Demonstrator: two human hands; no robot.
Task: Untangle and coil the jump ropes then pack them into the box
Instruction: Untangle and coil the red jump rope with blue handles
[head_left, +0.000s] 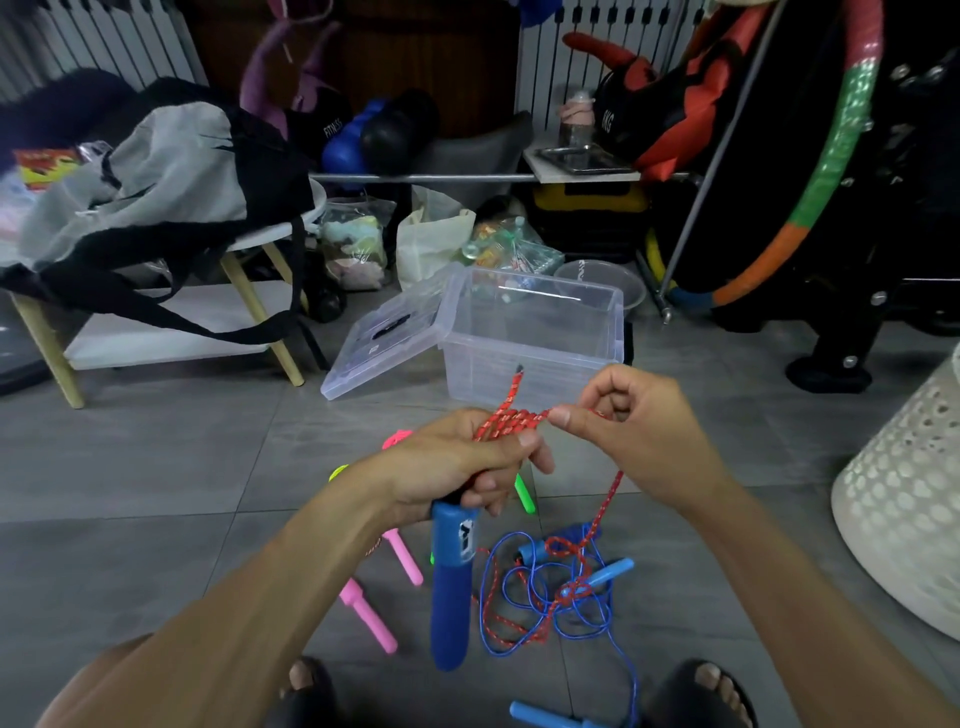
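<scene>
- The box (535, 332) stands on the floor (156, 467), beyond both hands.
- The lid (384, 338) leans on the box's left side.
- The left hand (457, 462) is left of the right hand (634, 415); a rope (511, 418) runs between them.
- A handle (452, 587) hangs below the left hand.
- A rope tangle (550, 597) lies on the floor under the right hand.
- A table (171, 322) stands left of the lid.
- A basket (904, 509) stands far right.

Red rope (511, 422) between both hands
</scene>
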